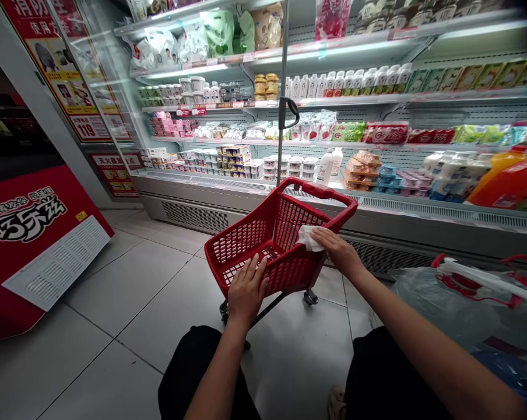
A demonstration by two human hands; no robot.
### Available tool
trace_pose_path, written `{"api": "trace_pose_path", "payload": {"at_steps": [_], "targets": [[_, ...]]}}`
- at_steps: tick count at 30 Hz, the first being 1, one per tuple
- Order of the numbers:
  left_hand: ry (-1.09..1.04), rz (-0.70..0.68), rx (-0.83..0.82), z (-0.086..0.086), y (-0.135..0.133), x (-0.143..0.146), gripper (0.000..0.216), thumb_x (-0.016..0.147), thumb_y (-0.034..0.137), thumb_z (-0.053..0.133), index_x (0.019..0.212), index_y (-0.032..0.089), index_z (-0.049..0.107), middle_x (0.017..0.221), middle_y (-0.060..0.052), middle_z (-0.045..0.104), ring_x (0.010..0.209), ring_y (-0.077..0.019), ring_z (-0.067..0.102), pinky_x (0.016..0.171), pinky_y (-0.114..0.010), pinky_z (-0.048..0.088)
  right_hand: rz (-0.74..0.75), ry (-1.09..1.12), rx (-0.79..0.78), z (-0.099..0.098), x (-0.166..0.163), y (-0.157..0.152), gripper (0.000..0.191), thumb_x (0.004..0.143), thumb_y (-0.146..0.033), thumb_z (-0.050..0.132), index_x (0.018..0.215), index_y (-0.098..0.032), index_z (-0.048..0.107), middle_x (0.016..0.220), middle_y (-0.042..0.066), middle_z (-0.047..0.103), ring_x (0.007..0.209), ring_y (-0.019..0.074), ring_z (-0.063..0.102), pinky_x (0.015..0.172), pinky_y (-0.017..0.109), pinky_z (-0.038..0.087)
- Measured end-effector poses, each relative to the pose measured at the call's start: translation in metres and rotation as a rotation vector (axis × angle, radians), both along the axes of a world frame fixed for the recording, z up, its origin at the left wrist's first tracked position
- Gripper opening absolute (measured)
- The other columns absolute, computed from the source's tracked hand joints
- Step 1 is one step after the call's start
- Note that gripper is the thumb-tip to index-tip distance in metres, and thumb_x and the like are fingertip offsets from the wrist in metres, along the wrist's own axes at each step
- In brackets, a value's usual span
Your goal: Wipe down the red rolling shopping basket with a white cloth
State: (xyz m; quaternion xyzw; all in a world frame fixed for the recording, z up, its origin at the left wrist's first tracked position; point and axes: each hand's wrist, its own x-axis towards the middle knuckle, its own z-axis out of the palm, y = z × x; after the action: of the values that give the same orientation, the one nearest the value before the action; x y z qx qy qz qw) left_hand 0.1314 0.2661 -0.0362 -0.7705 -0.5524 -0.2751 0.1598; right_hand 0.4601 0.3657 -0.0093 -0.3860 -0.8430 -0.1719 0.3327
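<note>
Head view: right hand [333, 245] grips a cloth [308, 238] against the near side of the cart [290, 276]; left hand [247, 287] rests there, unclenched. Uneven pushing could roll its wheels [310, 297] toward the fridge [189, 214].

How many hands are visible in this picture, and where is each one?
2. The left hand is on the near side of the red cart; the right hand holds a white cloth against it. Neither is hidden.

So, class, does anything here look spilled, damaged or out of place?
Nothing clearly stands out: the red cart stands upright, and no spill shows on the tiled floor. The red cabinet looks tilted, but that may be lens distortion.
</note>
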Motion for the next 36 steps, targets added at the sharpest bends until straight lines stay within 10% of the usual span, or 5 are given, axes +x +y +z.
{"api": "trace_pose_path", "payload": {"at_steps": [15, 26, 36], "targets": [[-0.013, 0.046, 0.020, -0.001, 0.005, -0.009, 0.050, 0.106, 0.041, 0.042, 0.156, 0.034, 0.044, 0.158, 0.000, 0.050, 0.142, -0.0257, 0.052, 0.114, -0.044, 0.045, -0.188, 0.091, -0.008, 0.024, 0.045, 0.021, 0.066, 0.089, 0.003, 0.036, 0.145, -0.022, 0.060, 0.148, 0.007, 0.061, 0.143, 0.0231, 0.051, 0.120, 0.049, 0.045], [0.036, -0.062, 0.085, -0.001, 0.009, 0.037, 0.065, 0.104, 0.045, 0.046, 0.163, 0.026, 0.029, 0.167, -0.002, 0.036, 0.155, -0.0269, 0.032, 0.127, -0.048, 0.025, 0.173, -0.051, -0.101, -0.027, -0.100, -0.034, 0.058, 0.089, -0.012, 0.062, 0.147, -0.015, 0.055, 0.148, 0.014, 0.060, 0.139, 0.0275, 0.055, 0.119, 0.048, 0.046], [-0.007, -0.023, 0.039, -0.007, 0.009, 0.035, 0.061, 0.106, 0.043, 0.041, 0.164, 0.027, 0.026, 0.157, -0.003, 0.052, 0.136, -0.0233, 0.053, 0.118, -0.040, 0.037, -0.041, 0.011, -0.072, 0.015, 0.005, 0.018, 0.055, 0.093, -0.001, 0.045, 0.140, -0.022, 0.063, 0.144, 0.009, 0.064, 0.138, 0.0230, 0.056, 0.120, 0.048, 0.045]]}}
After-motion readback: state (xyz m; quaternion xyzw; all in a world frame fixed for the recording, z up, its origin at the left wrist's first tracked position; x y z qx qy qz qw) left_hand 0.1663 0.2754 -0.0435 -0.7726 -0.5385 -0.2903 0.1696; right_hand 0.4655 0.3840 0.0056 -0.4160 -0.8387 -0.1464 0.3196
